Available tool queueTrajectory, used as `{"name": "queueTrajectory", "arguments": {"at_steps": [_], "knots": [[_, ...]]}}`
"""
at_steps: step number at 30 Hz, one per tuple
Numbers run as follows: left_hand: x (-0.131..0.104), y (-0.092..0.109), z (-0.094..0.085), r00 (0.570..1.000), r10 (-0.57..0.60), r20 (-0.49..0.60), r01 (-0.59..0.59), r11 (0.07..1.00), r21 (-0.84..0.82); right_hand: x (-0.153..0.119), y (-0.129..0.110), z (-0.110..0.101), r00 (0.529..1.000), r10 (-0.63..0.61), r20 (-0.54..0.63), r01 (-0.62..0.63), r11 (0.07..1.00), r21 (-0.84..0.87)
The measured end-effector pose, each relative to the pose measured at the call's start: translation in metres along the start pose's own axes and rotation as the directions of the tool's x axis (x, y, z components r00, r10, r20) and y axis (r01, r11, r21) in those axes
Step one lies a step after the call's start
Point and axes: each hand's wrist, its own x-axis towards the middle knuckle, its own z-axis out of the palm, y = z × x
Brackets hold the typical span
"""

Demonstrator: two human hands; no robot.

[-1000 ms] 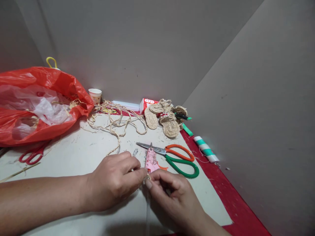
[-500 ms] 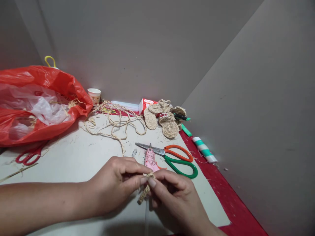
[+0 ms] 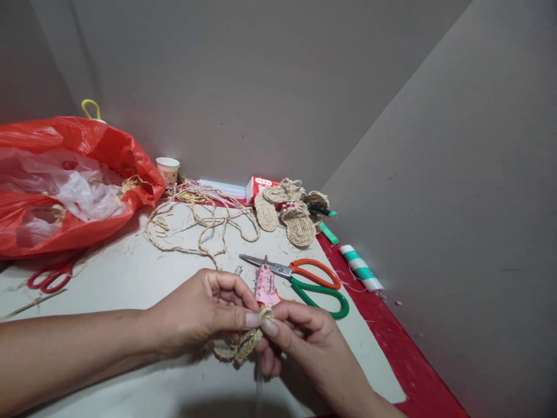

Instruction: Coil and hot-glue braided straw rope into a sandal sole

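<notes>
Over the white board, a tan braided straw cord [image 3: 247,343] is pinched between both hands, its short lengths hanging below the fingers. My left hand [image 3: 204,313] is closed on it from the left, thumb and fingertips together. From the other side my right hand [image 3: 311,345] grips the same braid, thumb tip beside the left thumb. Just beyond the fingers lies a pink glue gun [image 3: 265,285], partly hidden by them. Scissors [image 3: 300,271] with one orange and one green handle lie across its nozzle.
A red plastic bag [image 3: 87,232] fills the left side, with red-handled scissors [image 3: 52,277] in front. Loose straw cord [image 3: 200,223] spreads behind my hands. Small woven straw slippers [image 3: 300,223], a paper cup [image 3: 167,169] and a striped roll [image 3: 361,268] stand near the walls.
My left fingers have shifted slightly and lifted apart above the thumb. More of the braid now shows, hanging down and leftward below the hands.
</notes>
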Motion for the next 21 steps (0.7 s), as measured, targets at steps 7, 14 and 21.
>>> {"name": "queueTrajectory", "arguments": {"at_steps": [7, 14, 21], "knots": [[0.0009, -0.0037, -0.0002, 1.000, 0.000, -0.008, 0.000, 1.000, 0.020, 0.0007, 0.0011, -0.0008, 0.997, -0.059, -0.042, 0.060, 0.998, 0.036], [0.0014, -0.0090, 0.0019, 0.997, 0.072, 0.005, -0.072, 0.993, 0.098, 0.0040, 0.0016, 0.0005, 0.992, -0.075, -0.104, 0.075, 0.997, -0.003], [-0.0047, -0.0041, 0.0078, 0.987, 0.157, -0.033, -0.124, 0.877, 0.464, 0.0044, 0.0069, 0.0011, 0.985, -0.135, -0.105, 0.127, 0.989, -0.081]]}}
